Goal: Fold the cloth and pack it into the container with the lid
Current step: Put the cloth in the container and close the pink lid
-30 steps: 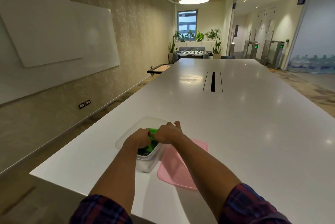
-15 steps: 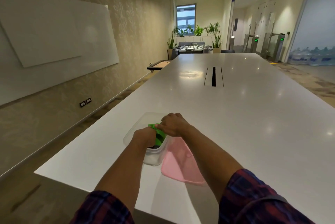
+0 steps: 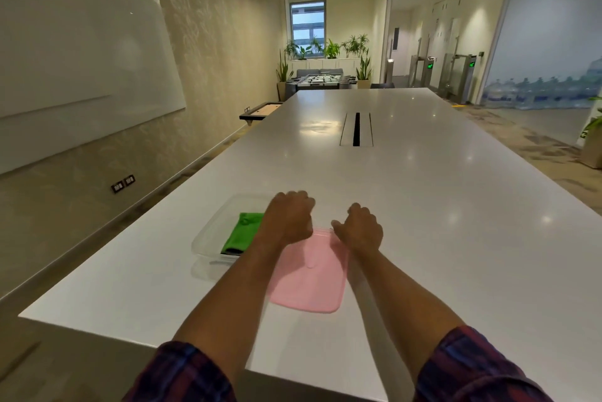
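Note:
A folded green cloth (image 3: 245,232) lies inside a clear plastic container (image 3: 208,238) near the table's left front corner. A pink lid (image 3: 309,281) rests flat on the table just right of the container. My left hand (image 3: 288,217) is curled at the lid's far left corner, beside the container's right rim. My right hand (image 3: 360,229) is curled at the lid's far right corner, thumb touching its edge. My fingertips are hidden behind the backs of my hands.
The long white table (image 3: 407,206) stretches away, with a cable slot (image 3: 356,129) in its middle. Its left edge and front edge are close to the container. A whiteboard (image 3: 88,53) hangs on the left wall.
Both hands have let go of the green cloth, which now lies in the container, and have moved right to the far edge of the pink lid.

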`<action>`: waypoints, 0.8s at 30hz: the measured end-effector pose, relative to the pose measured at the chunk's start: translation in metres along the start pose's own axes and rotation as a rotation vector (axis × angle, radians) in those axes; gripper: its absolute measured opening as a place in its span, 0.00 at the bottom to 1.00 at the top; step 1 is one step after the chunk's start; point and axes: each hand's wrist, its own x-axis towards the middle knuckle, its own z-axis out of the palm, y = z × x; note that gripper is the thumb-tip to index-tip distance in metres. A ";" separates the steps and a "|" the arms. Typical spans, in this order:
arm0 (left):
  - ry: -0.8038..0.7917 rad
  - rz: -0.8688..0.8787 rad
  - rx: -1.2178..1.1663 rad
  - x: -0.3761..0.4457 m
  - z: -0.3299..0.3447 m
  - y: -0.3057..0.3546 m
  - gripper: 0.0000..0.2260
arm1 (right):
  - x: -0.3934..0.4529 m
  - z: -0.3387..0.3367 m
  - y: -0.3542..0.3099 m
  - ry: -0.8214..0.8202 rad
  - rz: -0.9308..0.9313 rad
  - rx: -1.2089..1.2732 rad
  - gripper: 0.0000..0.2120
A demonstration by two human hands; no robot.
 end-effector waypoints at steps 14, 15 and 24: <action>-0.356 -0.146 -0.194 -0.007 0.058 0.053 0.18 | -0.016 -0.008 0.013 -0.147 0.110 0.160 0.07; -0.361 -0.174 -0.233 -0.006 0.056 0.055 0.18 | -0.015 -0.009 0.013 -0.141 0.120 0.190 0.07; 0.070 -0.603 -0.748 0.029 0.006 0.049 0.31 | -0.003 -0.047 -0.018 0.235 0.024 0.506 0.04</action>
